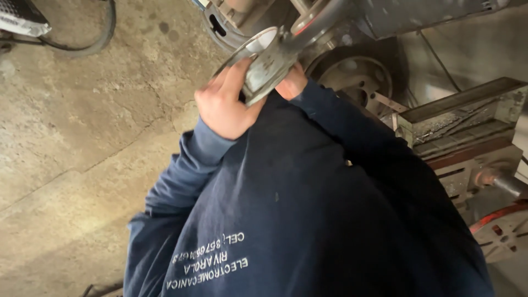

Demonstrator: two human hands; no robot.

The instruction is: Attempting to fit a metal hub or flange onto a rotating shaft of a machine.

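My left hand [224, 104] grips the lower rim of a round grey metal flange [265, 60] with a ring-shaped edge, held up close to my chest. My right hand [291, 83] is mostly hidden behind the flange and touches its underside; only a few fingers show. Both arms wear dark blue sleeves, and my dark blue sweatshirt [308, 220] with white print fills the lower middle of the view. The flange joins a grey metal arm [322, 19] that runs up and right toward a machine.
A rough concrete floor [77, 137] spreads to the left, with a black cable [93, 41] curling at the top left. On the right stand a round metal housing [355, 77], a dirty metal tray of tools [467, 118] and a red-rimmed wheel part [500, 231].
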